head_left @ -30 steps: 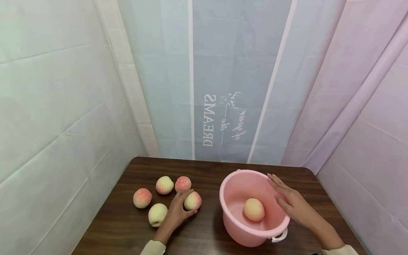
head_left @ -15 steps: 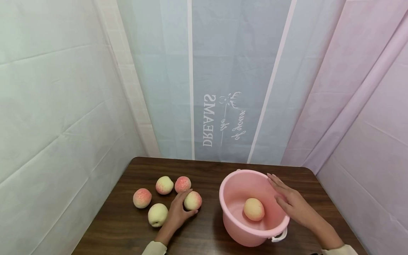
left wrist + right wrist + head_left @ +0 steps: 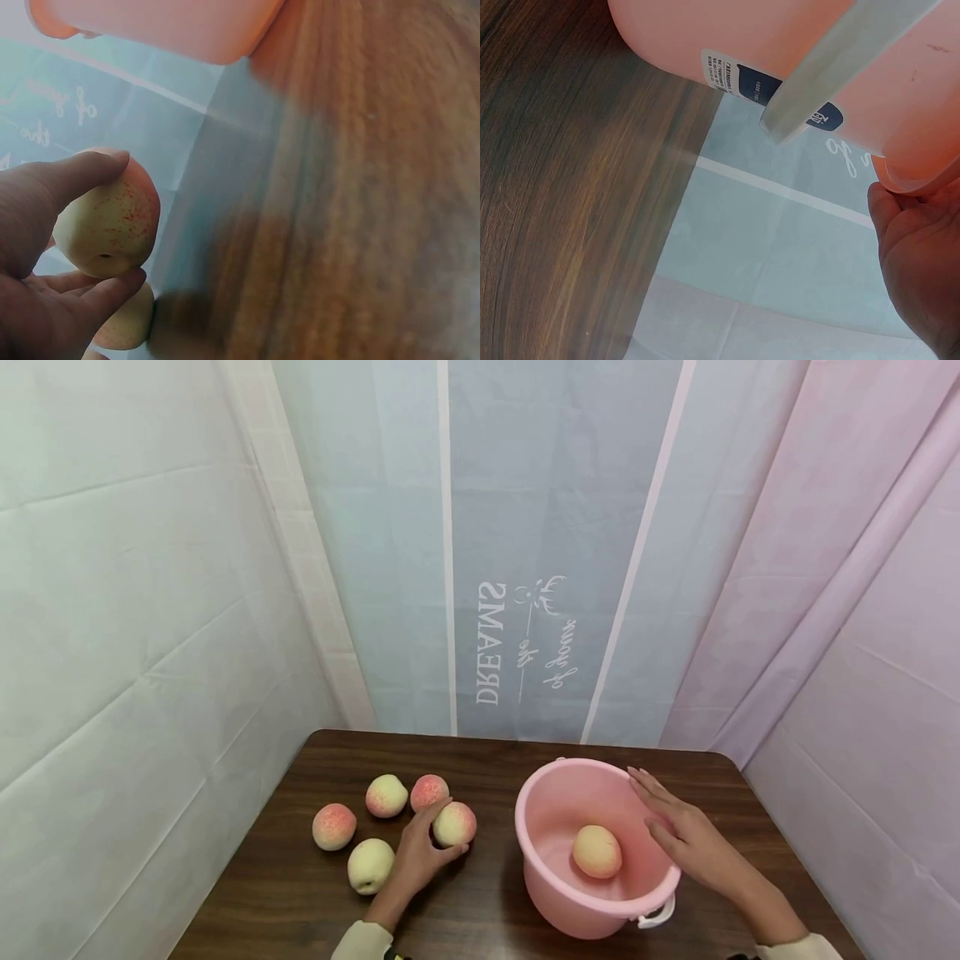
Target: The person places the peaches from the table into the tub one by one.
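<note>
My left hand pinches a red-and-cream peach between thumb and fingers. In the left wrist view this peach sits between the thumb above and fingers below, with another peach beneath it. To the right stands a pink bucket with a pale orange peach inside on its bottom. My right hand rests on the bucket's right rim, fingers extended, thumb over the inside. In the right wrist view the hand touches the rim; most of its fingers are hidden.
Left of the left hand lie a red peach, a two-toned peach and a pale peach. Another red peach lies just behind the held one. The bucket's white handle hangs at its front right. Curtains close off the dark wooden table's back.
The left hand and its peach have shifted slightly away from me, the peach appearing a little raised. The right hand and bucket have stayed practically still.
</note>
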Action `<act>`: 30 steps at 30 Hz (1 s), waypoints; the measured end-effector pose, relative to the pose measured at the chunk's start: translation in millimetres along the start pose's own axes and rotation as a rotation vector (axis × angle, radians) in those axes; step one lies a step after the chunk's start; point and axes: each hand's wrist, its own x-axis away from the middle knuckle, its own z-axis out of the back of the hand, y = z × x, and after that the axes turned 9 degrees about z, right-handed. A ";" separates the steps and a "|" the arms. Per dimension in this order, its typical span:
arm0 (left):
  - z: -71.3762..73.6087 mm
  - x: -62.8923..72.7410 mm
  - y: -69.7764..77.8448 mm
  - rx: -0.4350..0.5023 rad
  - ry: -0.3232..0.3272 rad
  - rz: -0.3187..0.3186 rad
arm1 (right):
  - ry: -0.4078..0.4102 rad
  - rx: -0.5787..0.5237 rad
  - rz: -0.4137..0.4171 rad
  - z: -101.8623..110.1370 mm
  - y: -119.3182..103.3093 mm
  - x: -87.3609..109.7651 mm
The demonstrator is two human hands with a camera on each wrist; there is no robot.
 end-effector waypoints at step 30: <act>35.2 -8.2 87.2 0.282 -0.108 0.017 | -0.052 -0.007 -0.037 2.8 -2.3 0.3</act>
